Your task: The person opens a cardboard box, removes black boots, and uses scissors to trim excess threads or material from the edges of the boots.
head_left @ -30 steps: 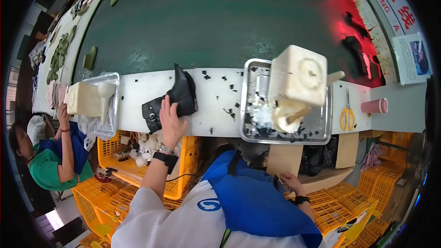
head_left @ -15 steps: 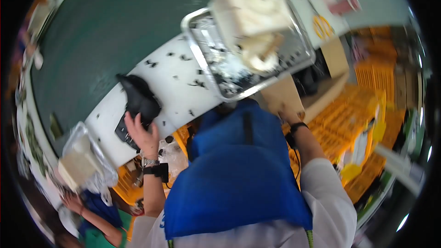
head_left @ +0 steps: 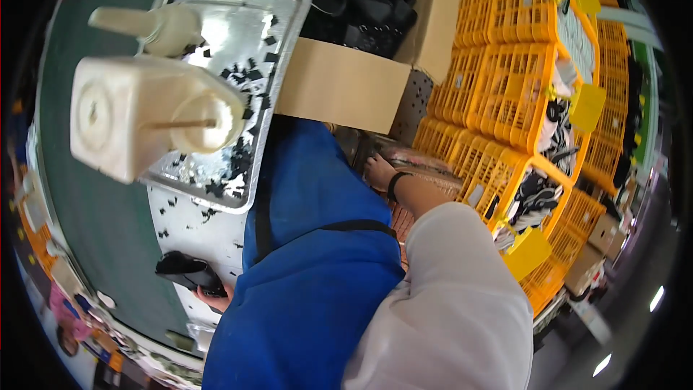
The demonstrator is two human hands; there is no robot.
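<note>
A black shoe [head_left: 189, 273] lies on the white strip of the worktable at the lower left. My left hand [head_left: 216, 297] is closed on its near end, and most of that hand is hidden behind my blue apron. Down at my right, my right hand [head_left: 377, 172] reaches low beside a clear-wrapped bundle [head_left: 415, 159]. Its fingers look curled, and what they hold, if anything, is hidden. A black band circles that wrist.
A metal tray [head_left: 289, 36] carries a white plastic container [head_left: 119, 119], a pale bottle [head_left: 162, 29] and black scraps. Beyond my apron stands a cardboard box [head_left: 339, 83] with black shoes inside. Stacked orange crates [head_left: 473, 144] line the right. A green surface [head_left: 108, 238] runs along the left.
My view has swung to the right, bringing the box and crates closer to the middle. My left hand, spread against the shoe before, now grips it. My right hand is lower, beside the wrapped bundle.
</note>
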